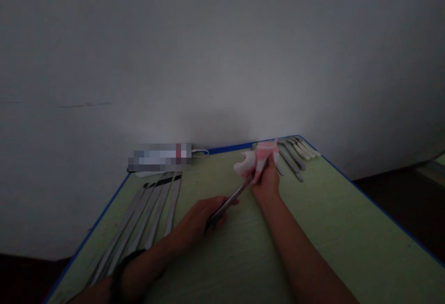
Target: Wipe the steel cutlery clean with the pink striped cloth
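Observation:
My left hand (206,211) is closed around the near end of a long, slim metal utensil (232,198), which slants up and away to the right. A pink and white cloth (266,152) is bunched in my right hand (268,181), closed at the utensil's far end. The cloth hides that end, so its kind cannot be made out. Both hands are above the light green tabletop (215,267). Left of my left hand, several long metal utensils (153,211) lie side by side, partly covered by my forearm.
Shorter metal cutlery (292,160) lies beyond my right hand, beside several pieces with pale handles (308,148). A blurred-out flat package (160,157) and a thin white loop (200,153) are at the back left. A blue edge (229,148) rims the table against a pale wall (222,63).

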`<move>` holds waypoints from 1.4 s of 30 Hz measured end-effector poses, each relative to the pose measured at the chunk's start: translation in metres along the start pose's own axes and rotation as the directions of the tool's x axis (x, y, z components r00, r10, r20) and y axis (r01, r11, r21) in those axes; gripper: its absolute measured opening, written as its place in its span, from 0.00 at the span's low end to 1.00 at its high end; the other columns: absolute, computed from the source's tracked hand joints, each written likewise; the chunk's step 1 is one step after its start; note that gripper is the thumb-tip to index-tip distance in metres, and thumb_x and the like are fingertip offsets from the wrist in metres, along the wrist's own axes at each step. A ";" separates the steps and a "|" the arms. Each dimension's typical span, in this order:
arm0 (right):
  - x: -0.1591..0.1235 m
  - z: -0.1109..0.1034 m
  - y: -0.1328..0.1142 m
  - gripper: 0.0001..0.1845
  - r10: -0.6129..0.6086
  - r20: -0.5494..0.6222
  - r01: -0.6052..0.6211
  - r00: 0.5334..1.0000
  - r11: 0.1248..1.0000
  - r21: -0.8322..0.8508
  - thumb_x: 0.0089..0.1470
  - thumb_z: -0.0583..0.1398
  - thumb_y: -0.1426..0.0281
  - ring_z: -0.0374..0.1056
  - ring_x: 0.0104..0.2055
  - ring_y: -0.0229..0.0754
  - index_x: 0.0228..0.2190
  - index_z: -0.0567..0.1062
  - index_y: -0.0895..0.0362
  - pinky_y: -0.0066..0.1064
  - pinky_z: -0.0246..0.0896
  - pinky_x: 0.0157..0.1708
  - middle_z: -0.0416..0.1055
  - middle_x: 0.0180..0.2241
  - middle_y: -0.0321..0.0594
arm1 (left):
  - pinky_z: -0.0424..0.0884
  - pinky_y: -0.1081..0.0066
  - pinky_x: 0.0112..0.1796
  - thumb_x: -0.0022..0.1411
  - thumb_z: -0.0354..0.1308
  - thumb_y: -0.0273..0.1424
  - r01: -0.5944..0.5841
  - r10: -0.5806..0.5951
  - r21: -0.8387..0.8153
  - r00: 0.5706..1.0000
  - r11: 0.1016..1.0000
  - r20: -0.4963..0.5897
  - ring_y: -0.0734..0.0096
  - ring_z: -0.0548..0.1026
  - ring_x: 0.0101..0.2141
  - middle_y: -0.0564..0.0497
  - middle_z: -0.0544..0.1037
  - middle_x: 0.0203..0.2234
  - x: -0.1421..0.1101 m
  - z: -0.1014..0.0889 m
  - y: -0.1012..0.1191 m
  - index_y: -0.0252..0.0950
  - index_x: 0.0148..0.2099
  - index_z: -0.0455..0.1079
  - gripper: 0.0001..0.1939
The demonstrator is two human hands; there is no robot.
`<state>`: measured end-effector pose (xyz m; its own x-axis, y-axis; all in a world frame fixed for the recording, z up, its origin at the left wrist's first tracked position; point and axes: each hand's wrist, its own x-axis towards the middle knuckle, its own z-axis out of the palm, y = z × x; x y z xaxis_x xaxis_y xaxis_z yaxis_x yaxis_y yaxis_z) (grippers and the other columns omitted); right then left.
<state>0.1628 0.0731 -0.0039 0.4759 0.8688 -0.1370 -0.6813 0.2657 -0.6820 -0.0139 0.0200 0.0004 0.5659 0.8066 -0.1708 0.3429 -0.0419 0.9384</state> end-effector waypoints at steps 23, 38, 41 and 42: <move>-0.034 0.009 0.019 0.31 -0.079 0.052 0.094 0.996 0.780 -0.618 0.53 0.44 0.47 0.51 0.13 0.35 0.11 0.58 0.54 0.28 0.46 0.15 0.54 0.09 0.32 | 0.63 0.72 0.28 0.66 0.39 0.39 0.002 0.091 0.598 0.988 0.801 -0.125 0.65 0.73 0.28 0.51 0.74 0.25 -0.005 0.004 0.011 0.36 0.40 0.65 0.17; -0.004 -0.006 0.004 0.30 -0.142 -0.209 0.058 0.967 0.930 -0.364 0.49 0.47 0.44 0.60 0.19 0.36 0.20 0.67 0.58 0.27 0.55 0.18 0.63 0.16 0.35 | 0.61 0.74 0.27 0.67 0.37 0.39 -0.080 0.111 0.500 0.993 0.863 -0.033 0.72 0.68 0.23 0.56 0.69 0.20 -0.008 -0.001 0.007 0.36 0.35 0.68 0.21; -0.012 -0.003 0.010 0.32 -0.104 -0.097 0.054 0.990 0.908 -0.416 0.49 0.45 0.44 0.60 0.19 0.37 0.20 0.67 0.58 0.27 0.54 0.17 0.63 0.15 0.37 | 0.58 0.76 0.23 0.67 0.36 0.41 -0.039 0.048 0.386 0.999 0.922 -0.014 0.75 0.62 0.19 0.59 0.62 0.15 -0.006 -0.003 0.006 0.36 0.33 0.68 0.22; -0.014 -0.002 0.013 0.32 -0.096 -0.079 0.053 0.992 0.902 -0.428 0.49 0.46 0.44 0.60 0.18 0.37 0.20 0.68 0.59 0.27 0.53 0.17 0.63 0.15 0.37 | 0.57 0.77 0.23 0.67 0.37 0.41 -0.028 0.035 0.352 0.999 0.935 -0.015 0.76 0.61 0.18 0.59 0.61 0.15 -0.006 -0.004 0.005 0.36 0.33 0.68 0.23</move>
<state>0.1486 0.0635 -0.0119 0.5812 0.8037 -0.1272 -0.3512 0.1068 -0.9302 -0.0181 0.0174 0.0069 0.5663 0.8134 -0.1329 0.5693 -0.2694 0.7767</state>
